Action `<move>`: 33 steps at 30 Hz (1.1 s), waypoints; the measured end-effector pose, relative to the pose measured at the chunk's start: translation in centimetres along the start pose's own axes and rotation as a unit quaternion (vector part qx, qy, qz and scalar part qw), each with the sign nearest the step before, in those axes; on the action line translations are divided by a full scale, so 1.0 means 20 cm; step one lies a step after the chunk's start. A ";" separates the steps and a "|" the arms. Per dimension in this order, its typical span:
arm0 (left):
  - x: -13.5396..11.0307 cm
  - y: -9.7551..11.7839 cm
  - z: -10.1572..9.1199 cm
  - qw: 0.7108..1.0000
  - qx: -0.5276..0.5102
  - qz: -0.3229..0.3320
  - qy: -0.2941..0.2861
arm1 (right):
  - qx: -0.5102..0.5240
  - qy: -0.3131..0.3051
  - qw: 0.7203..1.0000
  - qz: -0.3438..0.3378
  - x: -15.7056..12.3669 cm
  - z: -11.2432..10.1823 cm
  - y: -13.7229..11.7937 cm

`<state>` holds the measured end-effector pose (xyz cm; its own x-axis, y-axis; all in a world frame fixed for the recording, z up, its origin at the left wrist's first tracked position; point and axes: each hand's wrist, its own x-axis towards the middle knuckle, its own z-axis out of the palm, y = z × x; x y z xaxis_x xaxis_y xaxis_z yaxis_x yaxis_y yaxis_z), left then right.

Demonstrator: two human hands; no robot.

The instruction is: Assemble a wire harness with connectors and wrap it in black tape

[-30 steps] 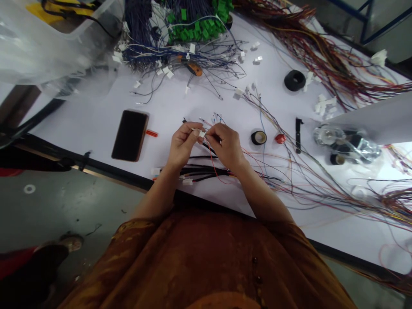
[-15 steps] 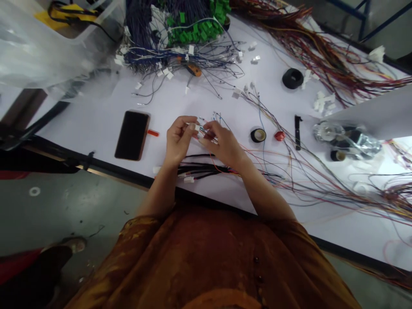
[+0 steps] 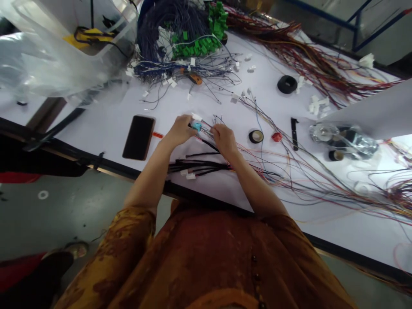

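Left hand (image 3: 180,131) and right hand (image 3: 224,139) are close together but apart, over a white work table (image 3: 106,113). Thin multicoloured wires (image 3: 206,135) run between them; right hand is curled shut on them. Left fingertips (image 3: 192,130) are right at a small light-blue plastic connector (image 3: 196,126), but I can't tell if it's gripped. A small white plastic connector (image 3: 196,116) sits just above it. Just below the hands lies a bundle of black wires with white connectors (image 3: 199,168). To the left: a black-screened smartphone (image 3: 139,137), with a small orange-red plastic piece (image 3: 157,135) just beside it. To the right: a black tape roll (image 3: 255,136) and a small red part (image 3: 276,137). Further up: a dark-blue wire tangle with green connectors (image 3: 193,47).
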<state>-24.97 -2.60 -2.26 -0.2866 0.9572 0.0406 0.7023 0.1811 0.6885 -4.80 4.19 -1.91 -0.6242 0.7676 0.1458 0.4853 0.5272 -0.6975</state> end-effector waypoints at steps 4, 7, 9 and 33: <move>0.05 0.08 -0.03 0.999 0.018 0.033 -0.026 | 0.018 0.010 0.998 0.056 -0.01 0.00 -0.02; 0.04 0.16 -0.06 0.988 -0.145 0.044 -0.040 | 0.077 0.032 0.995 0.052 -0.07 -0.04 -0.06; 0.02 0.21 -0.07 0.963 -0.257 0.038 -0.077 | 0.105 0.036 0.993 0.048 -0.11 -0.07 -0.08; -0.11 0.52 -0.12 0.989 -0.122 0.063 0.064 | 0.006 -0.057 0.997 -0.059 -0.33 -0.08 -0.08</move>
<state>-18.52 -3.38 6.49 -0.2981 0.9296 0.2166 0.5638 -0.0116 0.8258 -0.42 -1.18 -0.62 -0.7427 0.6534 0.1463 0.3982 0.6066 -0.6881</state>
